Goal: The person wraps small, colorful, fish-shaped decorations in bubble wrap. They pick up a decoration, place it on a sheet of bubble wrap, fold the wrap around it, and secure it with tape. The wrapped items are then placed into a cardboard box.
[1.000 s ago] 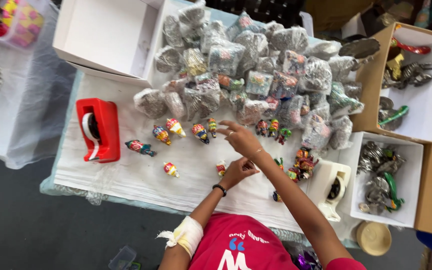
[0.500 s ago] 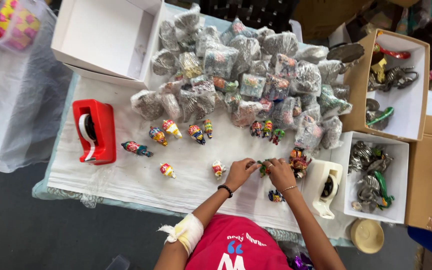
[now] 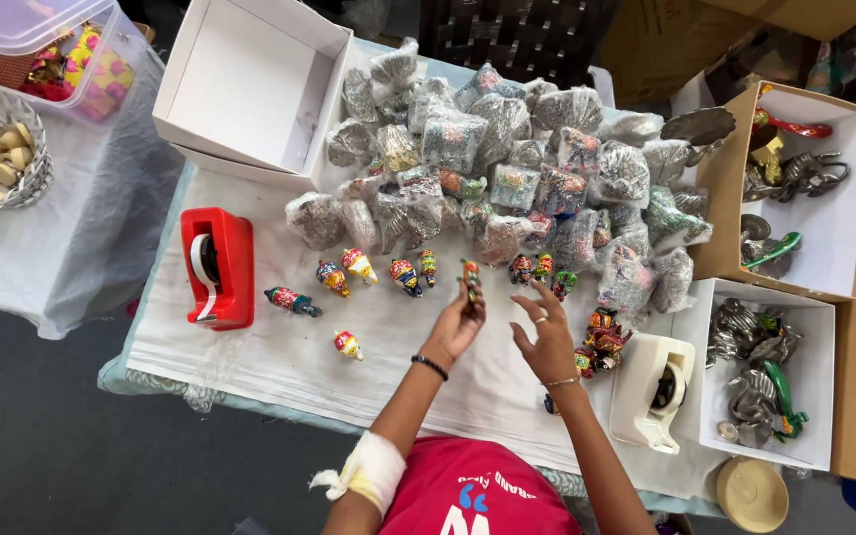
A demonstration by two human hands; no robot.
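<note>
Since half a second before, both my hands had lifted from the near edge of the surface (image 3: 279,357) toward the row of painted figurines. My left hand (image 3: 456,325) had its fingers closed on one small colourful figurine (image 3: 470,277), held upright just above the white cloth, in line with the others. My right hand (image 3: 547,337) hovered beside it with fingers spread and empty, close to the figurines below the heap of wrapped bundles (image 3: 507,168).

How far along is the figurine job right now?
Done: a short row of small painted figurines stands unwrapped on the white cloth. In hand: the left hand holds one more painted figurine in its grip; the right hand is open, empty. Left: the big heap of plastic-wrapped bundles looks unopened.
</note>
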